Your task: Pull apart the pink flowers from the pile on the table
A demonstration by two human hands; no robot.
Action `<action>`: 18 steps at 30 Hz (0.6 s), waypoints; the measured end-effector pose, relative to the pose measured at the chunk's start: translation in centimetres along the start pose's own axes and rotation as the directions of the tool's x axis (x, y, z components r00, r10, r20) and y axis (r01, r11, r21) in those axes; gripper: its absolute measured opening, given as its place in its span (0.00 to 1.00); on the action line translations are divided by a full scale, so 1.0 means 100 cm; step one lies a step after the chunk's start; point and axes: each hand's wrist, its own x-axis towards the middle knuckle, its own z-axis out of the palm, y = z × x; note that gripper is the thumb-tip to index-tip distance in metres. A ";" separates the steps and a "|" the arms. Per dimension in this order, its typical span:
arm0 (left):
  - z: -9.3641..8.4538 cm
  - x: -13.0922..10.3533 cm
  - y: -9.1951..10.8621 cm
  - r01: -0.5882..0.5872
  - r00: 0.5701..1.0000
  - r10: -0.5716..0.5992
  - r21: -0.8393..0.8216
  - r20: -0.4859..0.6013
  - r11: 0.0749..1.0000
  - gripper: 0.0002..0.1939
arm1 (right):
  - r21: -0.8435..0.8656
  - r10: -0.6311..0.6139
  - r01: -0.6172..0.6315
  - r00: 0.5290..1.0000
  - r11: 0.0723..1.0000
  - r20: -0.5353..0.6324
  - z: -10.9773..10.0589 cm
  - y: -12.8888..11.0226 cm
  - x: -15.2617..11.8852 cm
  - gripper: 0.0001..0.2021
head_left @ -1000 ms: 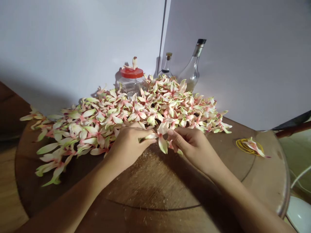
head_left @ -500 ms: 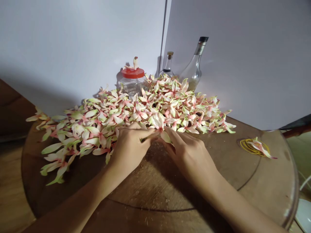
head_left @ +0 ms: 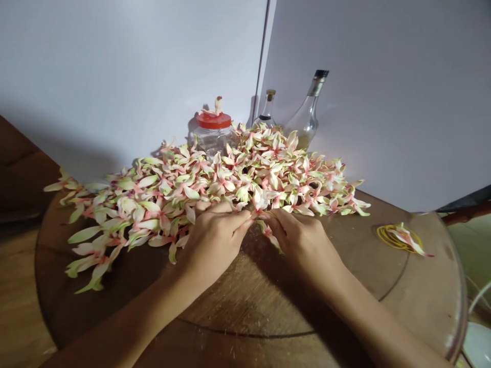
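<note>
The round wooden table point(head_left: 245, 296) carries the broad heap of pale pink and green blossoms point(head_left: 245, 168), which spreads across its far side and trails off to our left. By our reckoning, much remains: the heap is large and loose, while we have just one flower between our hands. We see no separate finished pile, so we cannot tell how many have been dealt with.

Our forearms reach in from the lower corners and converge at the near edge of the heap. The left hand point(head_left: 215, 237) and right hand point(head_left: 303, 243) are low over the wood, backs up, wrists angled inward, with their fingertips almost meeting.

Behind the heap stand the larger clear bottle point(head_left: 304, 118), tilted in our view, a red-lidded jar point(head_left: 213, 139) and the smaller corked bottle point(head_left: 267, 109). Off to our right lie some yellow loops point(head_left: 384, 235) with a lone blossom point(head_left: 407, 237) across them; another flower point(head_left: 218, 106) sits on the jar's lid.

The worked blossom point(head_left: 260, 198) is at the meeting point of our hands, just in front of the heap. Our left thumb and forefinger are pinched together at its base; our right fingers are curled closed on its other side, though their tips are hidden.
</note>
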 end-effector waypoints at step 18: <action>-0.002 0.001 0.001 -0.075 0.997 0.078 0.152 -0.018 0.986 0.10 | 0.077 0.084 -0.086 0.996 0.993 0.037 -0.009 0.001 0.006 0.10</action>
